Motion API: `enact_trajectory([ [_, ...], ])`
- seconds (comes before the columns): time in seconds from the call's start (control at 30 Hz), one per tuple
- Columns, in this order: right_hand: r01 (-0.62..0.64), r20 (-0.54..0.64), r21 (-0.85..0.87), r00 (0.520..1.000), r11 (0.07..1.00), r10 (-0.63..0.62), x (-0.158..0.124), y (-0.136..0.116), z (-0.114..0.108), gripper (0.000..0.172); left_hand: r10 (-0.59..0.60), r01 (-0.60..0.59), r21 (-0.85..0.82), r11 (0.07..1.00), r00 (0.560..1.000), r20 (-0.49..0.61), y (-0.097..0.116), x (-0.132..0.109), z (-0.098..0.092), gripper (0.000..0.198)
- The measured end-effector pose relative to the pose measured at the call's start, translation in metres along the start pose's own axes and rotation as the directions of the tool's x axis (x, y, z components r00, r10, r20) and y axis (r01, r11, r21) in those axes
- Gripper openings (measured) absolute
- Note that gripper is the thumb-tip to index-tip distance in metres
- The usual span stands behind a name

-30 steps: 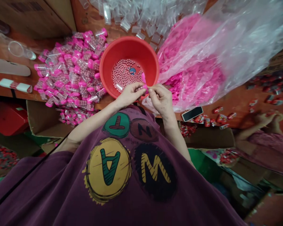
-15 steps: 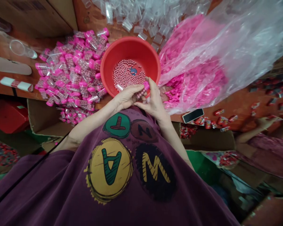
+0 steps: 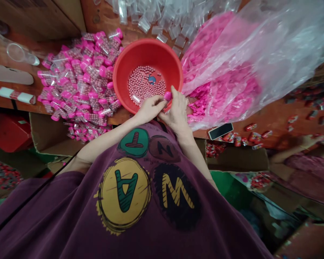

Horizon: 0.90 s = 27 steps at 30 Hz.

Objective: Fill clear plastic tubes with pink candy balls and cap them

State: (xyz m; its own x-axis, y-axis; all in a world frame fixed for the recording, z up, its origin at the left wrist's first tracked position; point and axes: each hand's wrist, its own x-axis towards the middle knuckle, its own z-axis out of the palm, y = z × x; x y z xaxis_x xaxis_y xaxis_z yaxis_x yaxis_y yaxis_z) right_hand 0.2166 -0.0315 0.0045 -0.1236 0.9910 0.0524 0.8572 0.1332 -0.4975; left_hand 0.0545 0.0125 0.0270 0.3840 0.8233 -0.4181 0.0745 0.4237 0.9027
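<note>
Wooden table (image 3: 102,16), seen from above, with a red bowl (image 3: 148,52) of pink beads (image 3: 142,84) close to its near edge. Beside the bowl's near rim, the left hand (image 3: 149,109) is nearly closed, thumb and fingers pinching a small container with a pink cap (image 3: 167,96); the container's body is largely hidden by the fingers. The right hand (image 3: 178,108) is partly curled around the same spot, index finger raised beside the cap, thumb directed toward the left hand; whether it grips cannot be told. Half a second earlier, beads showed inside the container below the cap; the right hand now covers more of it. Both forearms reach forward and converge at the near edge. Capped containers (image 3: 81,82) lie heaped left of the bowl, a plastic bag (image 3: 280,43) of pink pieces (image 3: 226,97) to its right.
</note>
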Motion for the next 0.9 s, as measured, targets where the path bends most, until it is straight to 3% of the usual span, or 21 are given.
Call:
enact_trajectory([
  [0.17,-0.081,0.031,-0.003,0.996,0.997,0.081,0.001,-0.009,-0.005,0.071,-0.170,0.187,-0.291,0.938,0.982,0.083,0.014,-0.006,0.002,0.018],
  [0.3,-0.089,0.087,0.010,0.992,0.996,0.087,0.000,-0.011,-0.010,0.061,-0.283,0.288,-0.361,0.887,0.957,0.068,0.011,-0.007,0.009,0.026],
  [0.43,-0.051,0.100,-0.037,0.994,0.998,0.054,-0.001,-0.009,-0.004,0.056,-0.361,0.343,-0.361,0.867,0.932,0.018,0.005,-0.006,0.014,0.032],
  [0.57,-0.092,0.157,-0.055,0.983,0.994,0.100,-0.001,-0.017,0.007,0.059,-0.390,0.360,-0.344,0.867,0.921,-0.018,0.002,-0.008,0.010,0.032],
  [0.7,-0.125,0.197,-0.047,0.971,0.991,0.132,-0.001,-0.028,0.012,0.065,-0.217,0.195,-0.171,0.966,0.968,-0.125,-0.005,-0.010,0.002,0.029],
  [0.77,-0.109,0.228,-0.045,0.967,0.993,0.116,0.001,-0.031,0.014,0.062,-0.177,0.167,-0.079,0.983,0.975,-0.137,-0.013,-0.011,-0.002,0.030],
  [0.9,-0.041,0.318,-0.009,0.947,0.999,0.042,0.006,-0.036,0.024,0.053,-0.291,0.279,-0.090,0.956,0.940,-0.180,-0.029,-0.016,-0.011,0.031],
])
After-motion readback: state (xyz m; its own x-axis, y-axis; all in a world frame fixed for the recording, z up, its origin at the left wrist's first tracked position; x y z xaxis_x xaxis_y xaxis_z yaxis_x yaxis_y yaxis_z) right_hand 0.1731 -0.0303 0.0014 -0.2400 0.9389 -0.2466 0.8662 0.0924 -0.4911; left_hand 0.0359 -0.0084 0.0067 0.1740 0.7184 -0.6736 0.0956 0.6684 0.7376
